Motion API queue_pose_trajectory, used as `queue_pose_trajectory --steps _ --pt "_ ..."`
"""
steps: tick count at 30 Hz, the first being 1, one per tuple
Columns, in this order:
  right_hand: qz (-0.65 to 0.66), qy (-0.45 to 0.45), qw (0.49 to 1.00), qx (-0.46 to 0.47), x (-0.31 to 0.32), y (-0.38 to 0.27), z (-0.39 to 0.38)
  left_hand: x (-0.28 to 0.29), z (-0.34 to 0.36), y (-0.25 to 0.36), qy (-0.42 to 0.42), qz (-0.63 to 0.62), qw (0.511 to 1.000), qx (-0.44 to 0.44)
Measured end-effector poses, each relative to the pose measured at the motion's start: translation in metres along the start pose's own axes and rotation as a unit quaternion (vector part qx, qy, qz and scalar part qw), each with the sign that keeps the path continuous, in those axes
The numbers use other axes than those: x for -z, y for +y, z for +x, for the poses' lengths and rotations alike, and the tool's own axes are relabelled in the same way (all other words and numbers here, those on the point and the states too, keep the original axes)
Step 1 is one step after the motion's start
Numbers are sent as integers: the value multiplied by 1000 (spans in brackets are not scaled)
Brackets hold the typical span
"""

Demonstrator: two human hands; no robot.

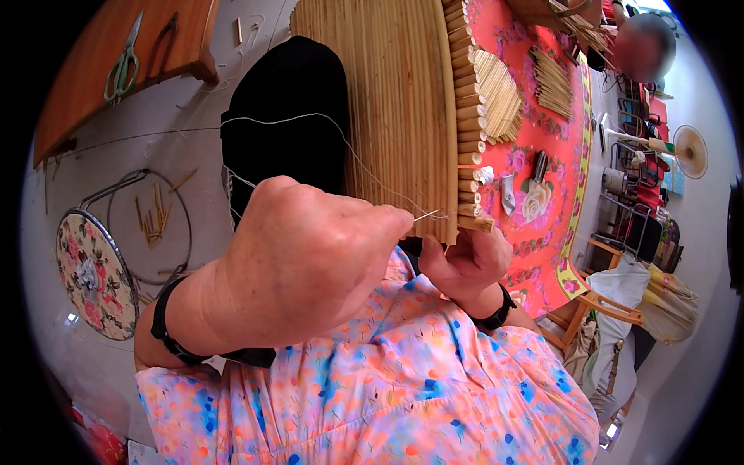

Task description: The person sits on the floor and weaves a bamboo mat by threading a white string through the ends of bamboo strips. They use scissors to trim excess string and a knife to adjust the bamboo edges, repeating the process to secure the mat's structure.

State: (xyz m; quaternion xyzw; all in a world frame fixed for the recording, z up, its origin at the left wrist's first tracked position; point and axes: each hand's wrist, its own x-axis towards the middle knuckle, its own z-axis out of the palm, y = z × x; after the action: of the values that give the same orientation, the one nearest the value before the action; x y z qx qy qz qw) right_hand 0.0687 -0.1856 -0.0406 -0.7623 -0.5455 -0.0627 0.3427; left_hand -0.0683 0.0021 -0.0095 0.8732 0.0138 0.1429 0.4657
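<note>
My L hand [318,248] is closed, thumb + finger pinching a thin sewing needle [426,215], its tip over the lower end of the reed panel [395,116]. Panel runs from top centre down to mid-frame, stalks side by side, w/ a row of pale cut reed ends [470,110] along its R edge. My R hand [469,262] grips the panel's bottom R corner, thumb by the lower edge, fingers near the last reed ends. White thread [267,122] loops over a black rounded shape [287,85], L of the panel; can't tell what that is. Upper L: wooden table [77,77] w/ green-handled scissors [121,77] & pliers [163,43]. Lower L: round floral stool seat [108,291]. R of centre: red floral cloth [542,240] w/ a flat reed piece [500,97] & loose bundle of reeds [552,84]; fan [690,152] far R
</note>
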Motion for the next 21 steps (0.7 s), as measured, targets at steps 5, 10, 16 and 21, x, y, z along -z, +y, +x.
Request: queue_pose_trajectory --steps 5,10,16,21 --pt "-7 -7 1000 6 1 0 2 1 1 0 -4 4 1000 -1" --pt "2 -11 1000 -17 3 0 -1 1 2 -2 5 15 1000 -11" --pt "6 -16 1000 -25 3 2 -3 3 0 -2 4 14 1000 -17" --pt "1 -15 999 -29 2 4 -5 4 -1 -3 -2 12 1000 -13"
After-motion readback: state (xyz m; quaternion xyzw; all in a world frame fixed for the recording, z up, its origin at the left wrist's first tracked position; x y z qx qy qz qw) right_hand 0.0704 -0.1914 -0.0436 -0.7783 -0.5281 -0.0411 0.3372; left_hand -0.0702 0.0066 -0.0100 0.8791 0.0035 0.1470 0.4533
